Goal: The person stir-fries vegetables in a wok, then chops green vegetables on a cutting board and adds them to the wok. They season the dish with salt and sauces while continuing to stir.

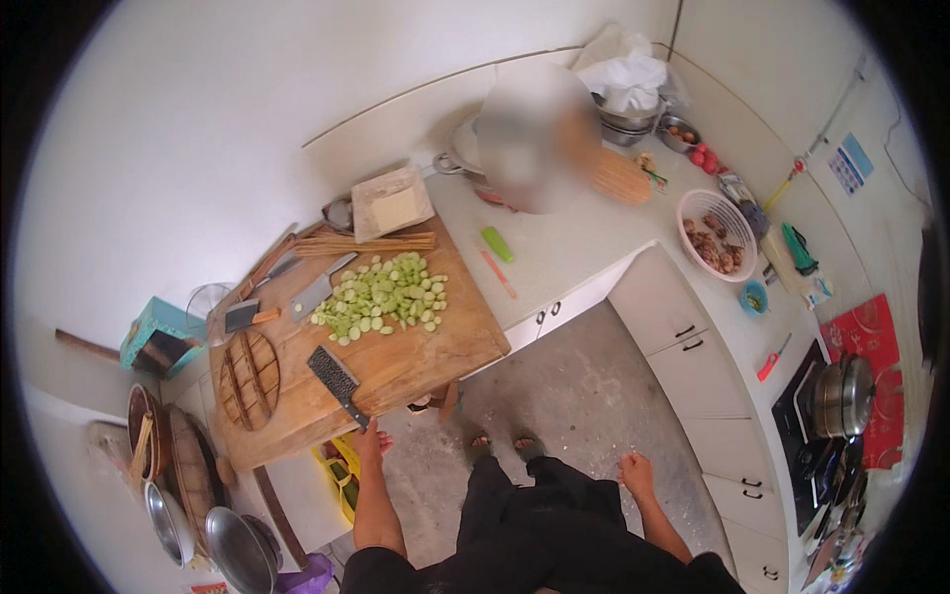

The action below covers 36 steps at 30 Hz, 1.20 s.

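Observation:
A black-bladed cleaver point(335, 373) lies flat on the wooden board point(438, 364), its dark handle reaching past the front edge. At the handle's end is my left hand point(369, 441); whether the fingers grip the handle or only touch it is unclear. My right hand point(636, 473) hangs over the floor at my side, fingers curled in, with nothing visible in it. A pile of sliced green vegetable point(393, 293) spreads over the board. Beside the pile lies a wide cleaver point(312, 295) with a slice on its blade.
A smaller wooden-handled cleaver point(242, 315), a round wooden lid point(249, 380) and a bundle of sticks point(364, 243) share the board. On the counter stand a pink basket point(751, 215) of brown chunks and a steel pot point(842, 397). Metal basins point(241, 549) lean at lower left.

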Each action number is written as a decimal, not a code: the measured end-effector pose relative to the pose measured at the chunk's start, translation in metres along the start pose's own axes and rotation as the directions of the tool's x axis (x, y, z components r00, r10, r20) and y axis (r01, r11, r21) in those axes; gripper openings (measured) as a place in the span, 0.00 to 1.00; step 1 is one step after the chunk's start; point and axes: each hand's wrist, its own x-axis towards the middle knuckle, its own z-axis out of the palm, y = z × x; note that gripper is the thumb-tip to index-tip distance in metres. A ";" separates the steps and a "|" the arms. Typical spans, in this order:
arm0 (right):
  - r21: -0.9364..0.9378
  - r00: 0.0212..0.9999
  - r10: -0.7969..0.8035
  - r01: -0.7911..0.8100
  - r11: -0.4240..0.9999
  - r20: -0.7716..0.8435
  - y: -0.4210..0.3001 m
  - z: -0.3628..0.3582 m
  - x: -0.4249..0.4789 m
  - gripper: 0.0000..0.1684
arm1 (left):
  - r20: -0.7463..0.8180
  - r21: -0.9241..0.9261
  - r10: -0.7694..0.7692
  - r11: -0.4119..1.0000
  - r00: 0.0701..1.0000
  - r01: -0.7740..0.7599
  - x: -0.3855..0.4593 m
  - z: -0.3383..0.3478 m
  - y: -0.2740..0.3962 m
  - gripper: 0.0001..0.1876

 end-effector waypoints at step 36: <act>0.373 0.892 -0.156 -0.015 0.928 0.424 -0.384 0.245 -0.001 0.26 | 0.890 0.134 0.315 0.509 0.329 -0.850 -0.126 0.073 0.136 0.28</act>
